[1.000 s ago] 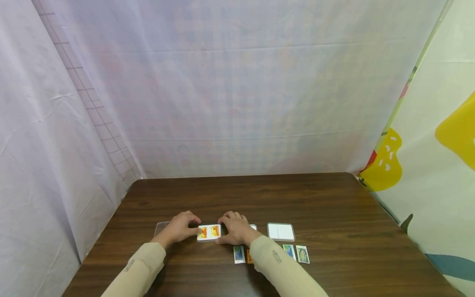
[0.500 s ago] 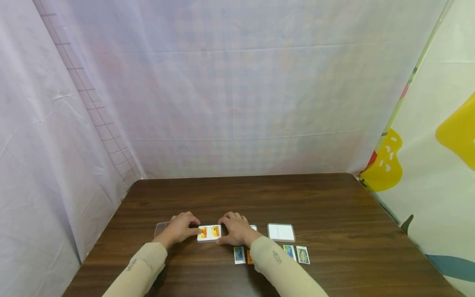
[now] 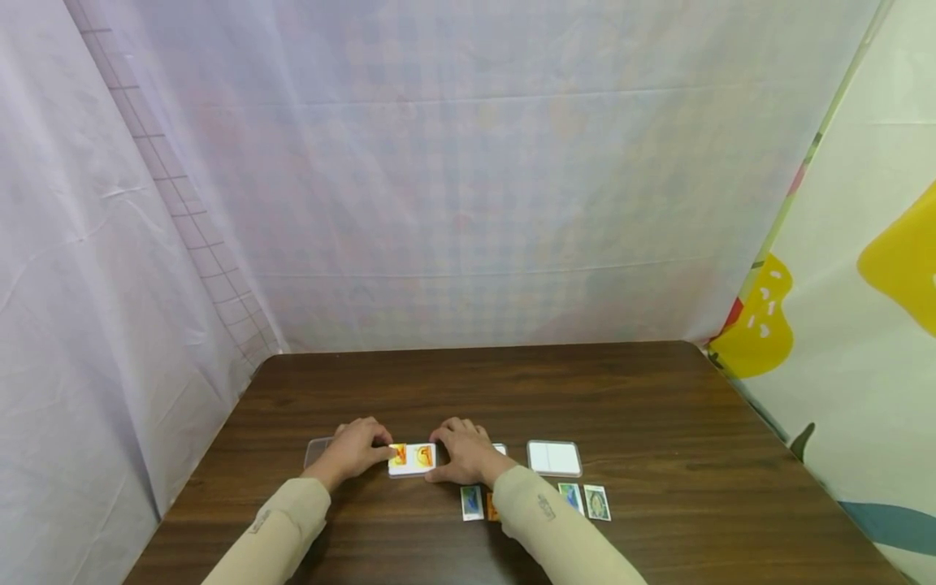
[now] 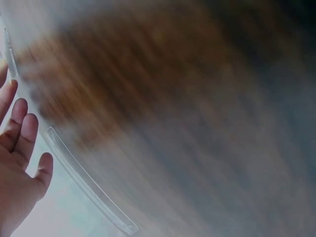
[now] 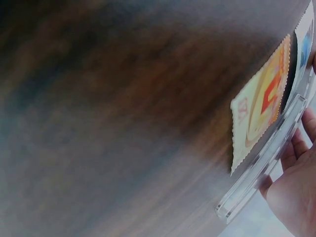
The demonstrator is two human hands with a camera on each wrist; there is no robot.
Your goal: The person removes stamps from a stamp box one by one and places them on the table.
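In the head view, a white card in a flat clear plastic case lies between my hands. An orange and yellow postage stamp sits on its right half. A similar stamp is at its left half, its edge between the thumb and forefinger of my left hand. My right hand holds the case by its right edge, thumb at the near corner and forefinger at the far one. In the left wrist view, the fingers of my left hand show partly, without the stamp. My right hand shows at the right wrist view's edge.
A clear case lies partly under my left forearm. Another white case is mostly hidden by my right hand; a third lies farther right. Loose stamps include a blue one, an orange one and a green one.
The left stamp has shifted slightly up and away from the case's near edge, with my left fingertips at it. My right hand and the case stay in place.
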